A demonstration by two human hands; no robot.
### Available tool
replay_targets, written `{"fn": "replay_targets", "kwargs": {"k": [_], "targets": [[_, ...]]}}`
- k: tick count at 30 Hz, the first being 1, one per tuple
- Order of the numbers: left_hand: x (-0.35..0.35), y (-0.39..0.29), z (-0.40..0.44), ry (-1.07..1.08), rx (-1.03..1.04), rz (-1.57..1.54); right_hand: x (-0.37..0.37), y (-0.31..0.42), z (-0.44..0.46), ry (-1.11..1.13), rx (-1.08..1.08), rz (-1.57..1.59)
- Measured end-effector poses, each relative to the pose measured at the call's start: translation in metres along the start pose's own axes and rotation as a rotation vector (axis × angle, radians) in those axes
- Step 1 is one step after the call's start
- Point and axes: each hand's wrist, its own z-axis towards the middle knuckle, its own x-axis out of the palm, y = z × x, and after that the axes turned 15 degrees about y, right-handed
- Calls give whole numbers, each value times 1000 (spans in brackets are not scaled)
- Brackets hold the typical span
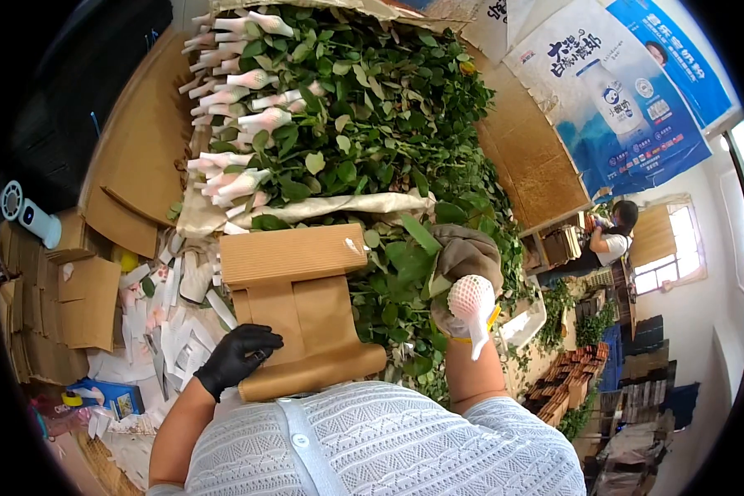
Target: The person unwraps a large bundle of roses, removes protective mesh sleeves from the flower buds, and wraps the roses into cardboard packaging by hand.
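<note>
My left hand, in a black glove, rests at the left edge of a brown corrugated cardboard sheet. Its fingers look curled together, and whatever may be between them is hidden. A worn grey-brown glove covers my right hand, which is closed around a rose. The bloom, in a white foam net, hangs over my wrist, while green leaves stick out on the glove's left. Beyond the cardboard lies a large pile of leafy rose stems, with several netted blooms along its left side.
White paper scraps and a blue box lie at left. A small white fan stands near folded cardboard. Cardboard walls border the pile. Another person works at far right, near stacked bundles.
</note>
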Motion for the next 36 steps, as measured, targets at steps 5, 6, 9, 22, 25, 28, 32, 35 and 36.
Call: {"fn": "replay_targets", "kwargs": {"k": [5, 6, 9, 22, 25, 28, 32, 35, 36], "targets": [[-1, -1, -1, 5, -20, -34, -3, -16, -29, 95, 119, -62], [-1, 0, 0, 8, -23, -29, -4, -17, -30, 125, 133, -90], [0, 1, 0, 5, -5, -4, -7, -14, -27, 182, 154, -45], [-69, -181, 46, 102, 375, 591, 26, 6, 13, 414, -78, -207], [-74, -204, -10, -121, 425, 525, 23, -8, 22, 330, -92, -43], [-88, -184, -19, -255, 29, 137, 18, -8, 22, 337, -70, -93], [-62, -184, 28, -418, 279, 466, 50, -2, 30, 448, -101, -72], [-89, -218, -32, -340, 224, 637, 41, -5, 31, 417, -73, 16], [-94, -215, -59, -462, 24, 602, 34, -4, 31, 366, -71, 43]]}}
